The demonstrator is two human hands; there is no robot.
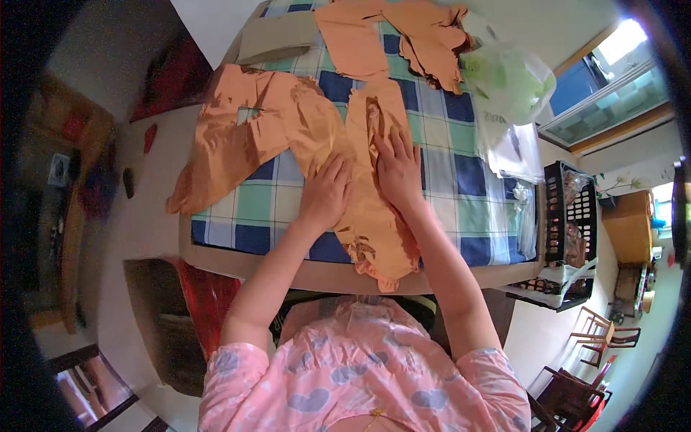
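Note:
A long, flat piece of shiny copper-coloured foil (371, 209), which looks like a deflated foil balloon, lies on the checked cloth in front of me. Its near end is crinkled and hangs over the table's front edge. My left hand (327, 191) rests flat on the foil at its left side, fingers extended. My right hand (398, 169) lies on its right side with the fingers spread, beside a wrinkled fold. A wider foil balloon (245, 129) with a small opening in it is spread to the left, meeting the long one near my left fingertips.
More copper foil pieces (353, 39) lie at the far side, next to a beige folded sheet (275, 37). A clear plastic bag (507, 86) sits at the far right. Beside the table's right edge stands a black crate (572, 216). Farther right is a wooden chair (601, 335).

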